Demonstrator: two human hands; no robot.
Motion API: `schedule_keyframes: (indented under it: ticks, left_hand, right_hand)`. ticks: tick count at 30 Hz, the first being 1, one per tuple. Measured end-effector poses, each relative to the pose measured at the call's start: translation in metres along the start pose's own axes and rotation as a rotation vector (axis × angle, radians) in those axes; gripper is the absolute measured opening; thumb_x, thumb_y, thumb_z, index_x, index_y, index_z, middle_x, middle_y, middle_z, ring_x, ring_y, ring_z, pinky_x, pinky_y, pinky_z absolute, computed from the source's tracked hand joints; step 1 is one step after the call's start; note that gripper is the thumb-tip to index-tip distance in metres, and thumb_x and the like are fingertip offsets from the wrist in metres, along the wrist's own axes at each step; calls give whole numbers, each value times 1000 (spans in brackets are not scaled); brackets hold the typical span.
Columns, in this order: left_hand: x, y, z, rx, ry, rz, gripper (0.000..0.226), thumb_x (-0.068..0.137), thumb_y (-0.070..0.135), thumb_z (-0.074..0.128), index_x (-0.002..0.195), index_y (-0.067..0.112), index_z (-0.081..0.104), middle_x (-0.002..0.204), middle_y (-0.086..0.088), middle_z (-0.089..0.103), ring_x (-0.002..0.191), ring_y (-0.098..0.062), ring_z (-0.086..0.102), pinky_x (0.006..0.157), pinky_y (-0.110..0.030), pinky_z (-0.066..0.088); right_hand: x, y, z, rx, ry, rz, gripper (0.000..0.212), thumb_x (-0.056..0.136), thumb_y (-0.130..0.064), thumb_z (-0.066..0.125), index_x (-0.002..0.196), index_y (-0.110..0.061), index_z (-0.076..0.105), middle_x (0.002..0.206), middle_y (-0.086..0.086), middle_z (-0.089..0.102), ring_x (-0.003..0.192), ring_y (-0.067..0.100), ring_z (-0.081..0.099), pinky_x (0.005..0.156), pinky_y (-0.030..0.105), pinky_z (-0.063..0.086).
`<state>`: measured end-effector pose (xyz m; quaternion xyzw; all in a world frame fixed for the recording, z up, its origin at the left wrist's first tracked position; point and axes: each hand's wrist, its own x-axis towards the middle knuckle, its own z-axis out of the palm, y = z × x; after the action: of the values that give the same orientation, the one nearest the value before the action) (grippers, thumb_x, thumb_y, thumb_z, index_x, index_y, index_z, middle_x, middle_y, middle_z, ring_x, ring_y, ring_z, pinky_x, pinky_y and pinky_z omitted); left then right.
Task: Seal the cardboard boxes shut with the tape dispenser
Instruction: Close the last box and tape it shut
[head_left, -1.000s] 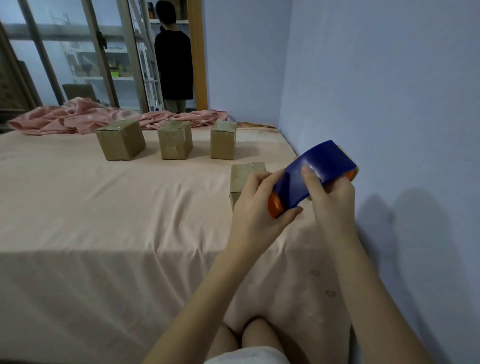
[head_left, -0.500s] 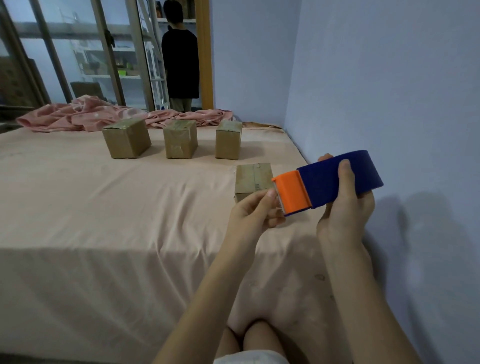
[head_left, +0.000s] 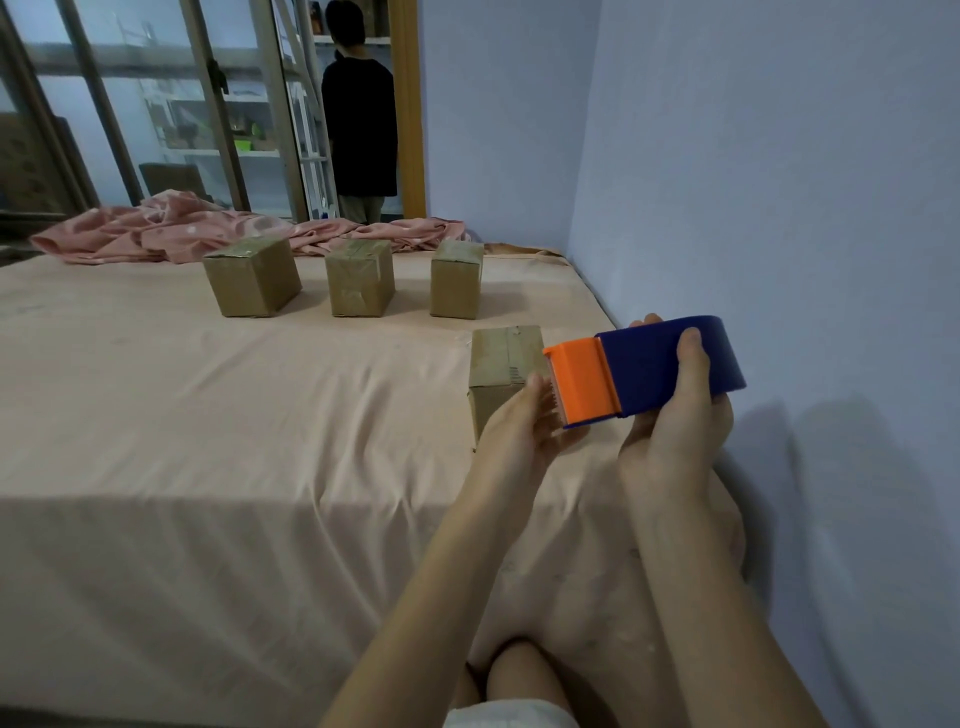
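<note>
My right hand (head_left: 670, 447) grips the blue body of the tape dispenser (head_left: 657, 366), thumb lying across its top. The orange cutter end points left. My left hand (head_left: 522, 434) touches the lower edge of that orange end with fairly straight fingers; no tape strip shows. The dispenser is held in the air just right of the nearest cardboard box (head_left: 504, 358), whose front my left hand partly hides. Three more boxes stand in a row farther back, left (head_left: 252, 283), middle (head_left: 359, 285) and right (head_left: 456, 278).
All the boxes sit on a bed with a peach sheet (head_left: 208, 415). A crumpled pink blanket (head_left: 156, 228) lies along its far edge. The blue wall (head_left: 779, 208) runs close on the right. A person in black (head_left: 358, 130) stands in the far doorway.
The dispenser has turned from tilted, blue side up, to level with its orange end showing on the left. My left hand let go of the end and now touches the cutter.
</note>
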<state>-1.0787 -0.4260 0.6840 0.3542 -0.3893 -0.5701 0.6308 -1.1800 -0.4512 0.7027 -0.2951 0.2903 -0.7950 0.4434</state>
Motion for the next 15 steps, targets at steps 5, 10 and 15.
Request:
schedule_keyframes:
  ticks: [5, 10, 15]
  left_hand:
    - [1, -2, 5, -90, -40, 4, 32, 96, 10, 48, 82, 16, 76, 95, -11, 71, 94, -20, 66, 81, -31, 56]
    - [1, -3, 4, -153, -98, -21, 35, 97, 15, 47, 78, 20, 76, 91, -8, 69, 92, -20, 63, 83, -33, 55]
    - [-1, -2, 6, -156, -130, 9, 38, 98, 22, 45, 77, 22, 77, 88, -4, 70, 89, -18, 64, 88, -39, 51]
  right_hand:
    - [-1, 3, -2, -61, -18, 15, 17, 91, -36, 56, 97, -20, 60, 81, -6, 73, 74, 11, 70, 57, 20, 53]
    - [2, 2, -7, -42, -83, 27, 16, 92, -35, 55, 99, -22, 60, 84, -7, 74, 75, 11, 70, 57, 22, 54]
    - [3, 2, -9, 119, -178, 152, 22, 92, -38, 51, 94, -25, 69, 92, -4, 73, 81, 10, 70, 63, 26, 55]
